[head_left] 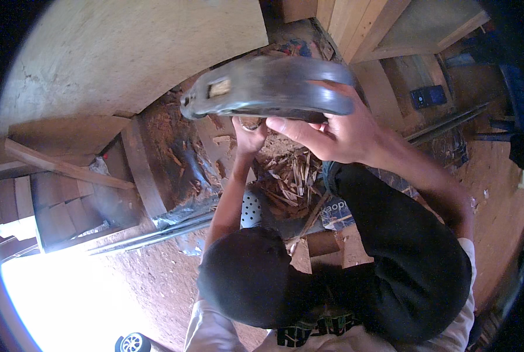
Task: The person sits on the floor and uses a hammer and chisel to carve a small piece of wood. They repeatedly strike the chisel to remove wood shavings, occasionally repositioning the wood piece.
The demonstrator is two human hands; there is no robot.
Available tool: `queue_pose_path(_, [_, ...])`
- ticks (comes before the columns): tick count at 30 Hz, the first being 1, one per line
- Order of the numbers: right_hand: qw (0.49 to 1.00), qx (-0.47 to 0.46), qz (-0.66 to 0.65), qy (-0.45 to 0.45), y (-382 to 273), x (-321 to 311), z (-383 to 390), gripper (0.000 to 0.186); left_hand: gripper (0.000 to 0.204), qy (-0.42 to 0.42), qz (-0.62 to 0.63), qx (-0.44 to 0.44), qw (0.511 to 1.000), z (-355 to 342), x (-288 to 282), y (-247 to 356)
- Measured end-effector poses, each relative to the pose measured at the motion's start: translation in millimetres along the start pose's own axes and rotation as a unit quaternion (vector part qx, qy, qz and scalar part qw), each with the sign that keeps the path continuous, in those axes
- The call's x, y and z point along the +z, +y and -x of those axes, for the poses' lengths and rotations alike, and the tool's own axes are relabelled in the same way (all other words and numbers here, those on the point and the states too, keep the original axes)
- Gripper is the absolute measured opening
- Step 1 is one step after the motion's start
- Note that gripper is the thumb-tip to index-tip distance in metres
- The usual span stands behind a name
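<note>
Close to the camera, a claw hammer (268,85) is held up sideways, its grey metal head slightly blurred. The split claw points right, and light wood shows in the eye near the other end. My left hand (250,139) is closed around the wooden handle below the head, most of which is hidden. My right hand (349,132) grips the claw side of the head, with the thumb along its lower edge and the other fingers mostly hidden behind the metal. My bent knees in dark trousers lie below both hands.
Wood chips (294,183) litter the ground beneath the hammer. A large pale board (139,53) leans in at upper left, with a loose wooden strip (68,164) below it. Timber planks (361,26) stand at upper right. A dark phone (428,97) lies on wood at right.
</note>
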State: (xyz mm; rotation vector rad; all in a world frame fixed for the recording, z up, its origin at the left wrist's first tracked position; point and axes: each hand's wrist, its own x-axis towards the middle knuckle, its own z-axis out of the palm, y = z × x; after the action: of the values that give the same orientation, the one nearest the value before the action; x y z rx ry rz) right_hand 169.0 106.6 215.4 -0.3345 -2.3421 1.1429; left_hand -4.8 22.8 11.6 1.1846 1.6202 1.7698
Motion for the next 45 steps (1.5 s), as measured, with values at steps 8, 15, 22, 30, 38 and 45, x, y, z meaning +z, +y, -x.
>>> queue_pose_path(8, [0.966, 0.226, 0.027, -0.120, 51.5, 25.9, 23.3, 0.043, 0.016, -0.086, -0.006, -0.081, 0.993, -5.4, -5.3, 21.3])
queue_pose_path(15, [0.992, 0.098, -0.042, 0.062, 34.0, 12.1, 22.1, 0.039, 0.029, -0.058, -0.080, -0.086, 0.991, 2.0, -7.6, 2.1])
queue_pose_path(22, [0.995, 0.085, 0.038, -0.018, 26.1, 9.8, 10.3, 0.038, 0.013, -0.043, 0.005, -0.153, 0.987, 0.2, -2.0, 13.8])
queue_pose_path(30, [0.982, 0.145, 0.057, -0.107, 1.5, -4.6, 7.8, 0.041, 0.015, -0.082, -0.002, -0.055, 0.995, -2.4, -1.1, 20.8])
queue_pose_path(38, [0.998, 0.006, 0.043, 0.054, 14.0, 12.0, 11.6, 0.037, 0.008, -0.056, 0.005, -0.058, 0.997, 0.7, -0.5, 6.4])
queue_pose_path(45, [0.974, 0.191, 0.106, -0.053, 25.9, 19.2, 34.2, 0.040, 0.013, -0.089, -0.031, -0.036, 0.995, -4.6, -0.5, 28.0])
